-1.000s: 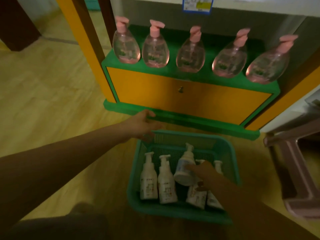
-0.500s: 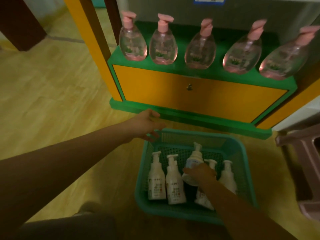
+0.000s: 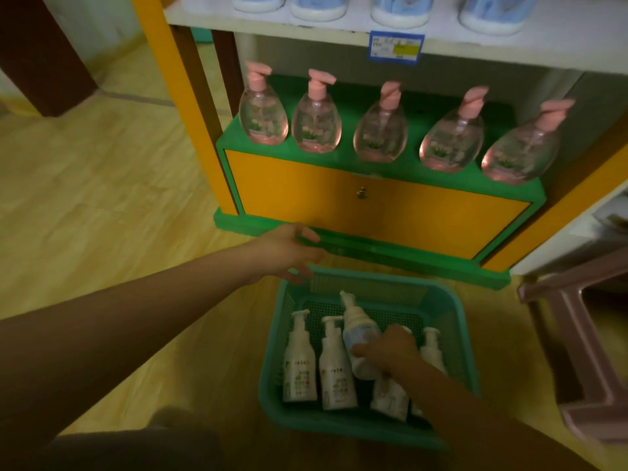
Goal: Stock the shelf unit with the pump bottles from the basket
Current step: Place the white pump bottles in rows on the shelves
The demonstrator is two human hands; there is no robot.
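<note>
Right hand (image 3: 385,351) now wrapped round white pump bottle (image 3: 360,338), tilted up above others in green basket (image 3: 455,334); a second ago only reaching. Left hand (image 3: 289,253) open, fingers steadying basket's far-left corner. Pick under way; shelf (image 3: 343,103) placement next.

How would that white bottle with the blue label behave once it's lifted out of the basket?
The blue-label bottle is probably stiff plastic, since it looks undented where the right hand grips it. Its smooth rounded body could be slippery. It is tall, with a narrow pump top, so it may tip easily when stood on a shelf. Its weight can't be judged.
</note>
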